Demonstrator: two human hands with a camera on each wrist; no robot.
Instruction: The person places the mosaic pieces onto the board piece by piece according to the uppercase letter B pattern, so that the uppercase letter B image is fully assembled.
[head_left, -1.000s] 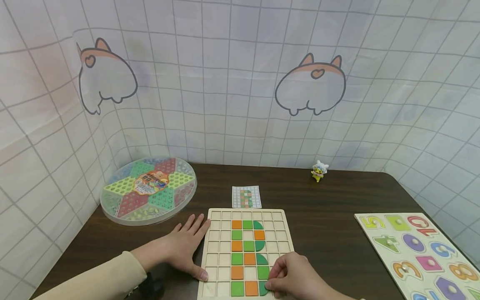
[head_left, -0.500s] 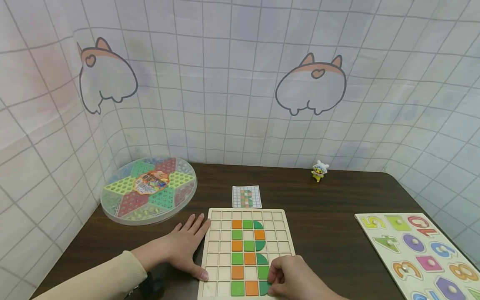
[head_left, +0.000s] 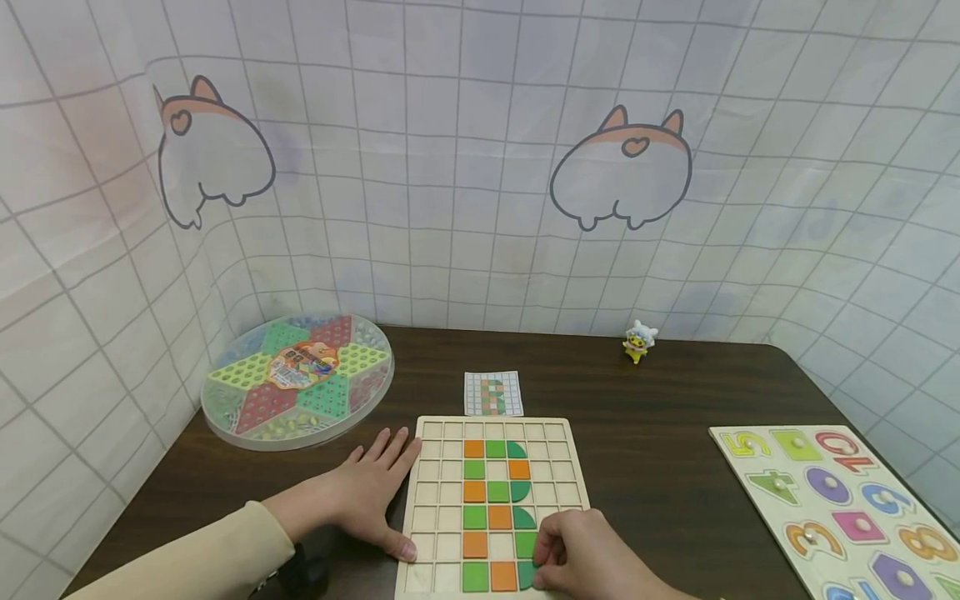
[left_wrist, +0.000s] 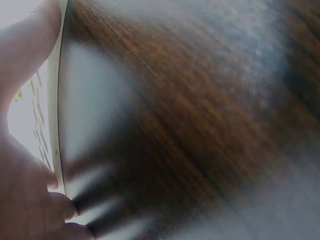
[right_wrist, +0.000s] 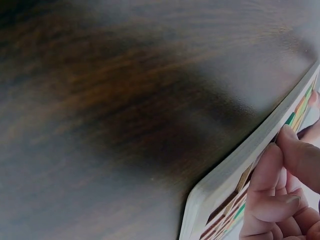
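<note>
A pale wooden grid board [head_left: 435, 521] lies on the dark table, with orange, light green and dark green tiles set in its middle columns. The left hand [head_left: 367, 496] lies flat with fingers spread, its fingertips and thumb tip at the board's left edge. At the lower right of the pattern, the right hand [head_left: 588, 550] pinches a dark green rounded tile [head_left: 526, 573] by its right side. In the right wrist view, thumb [right_wrist: 300, 155] and forefinger meet low over the board; the palm side hides part of the cells there.
A small printed pattern card [head_left: 492, 393] lies just beyond the board. A round Chinese checkers set [head_left: 300, 379] sits at the back left. A small yellow-and-white figurine [head_left: 638, 342] stands at the back, and a number puzzle board [head_left: 840, 508] lies at the right.
Over the last second the right hand has shifted slightly right and its fingers have drawn a little off the dark green tile's face. The left hand has stayed in place.
</note>
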